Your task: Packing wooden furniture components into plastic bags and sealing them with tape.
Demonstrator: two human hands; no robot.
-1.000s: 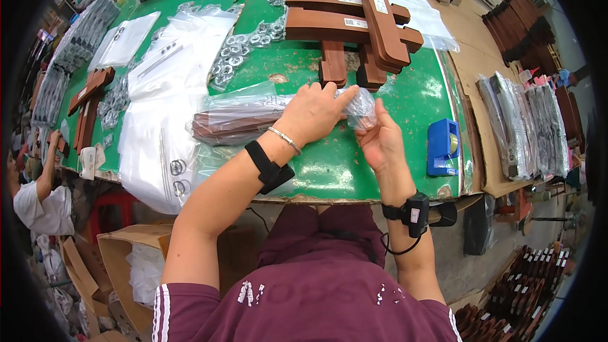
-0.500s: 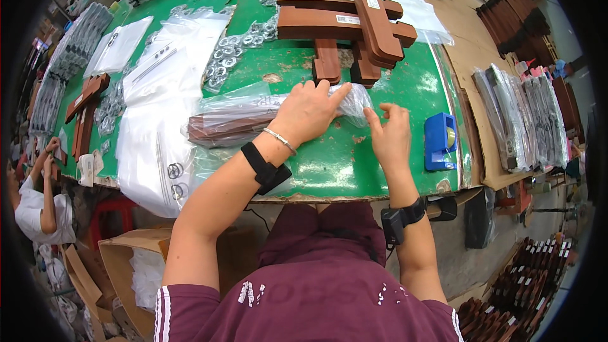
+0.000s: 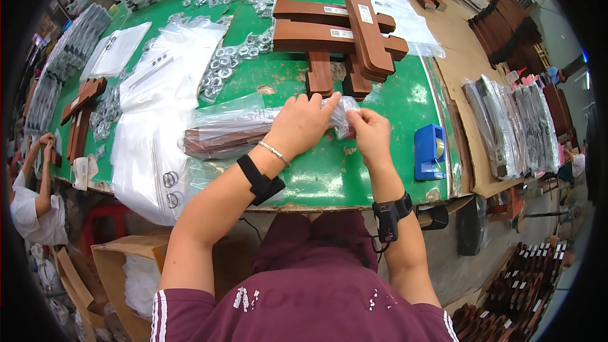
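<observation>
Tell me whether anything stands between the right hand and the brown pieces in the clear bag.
The left hand does: it lies over the clear bag, between the right hand and the visible brown pieces. Nothing visible separates the right hand from the bag's crumpled end.

To your right, a blue tape dispenser (image 3: 428, 155) is standing on the green table (image 3: 316, 180). Beyond it, clear-wrapped packages (image 3: 514, 128) are standing in a row on brown cardboard (image 3: 453, 82). Low on your left, an open carton (image 3: 109, 272) is holding crumpled clear plastic (image 3: 140, 282), and a red stool (image 3: 104, 212) is standing just past it. Farther left, a person in a white shirt (image 3: 39, 218) is reaching toward the table's edge. Low on your right, labelled dark brown pieces (image 3: 519, 291) are standing in rows.
</observation>
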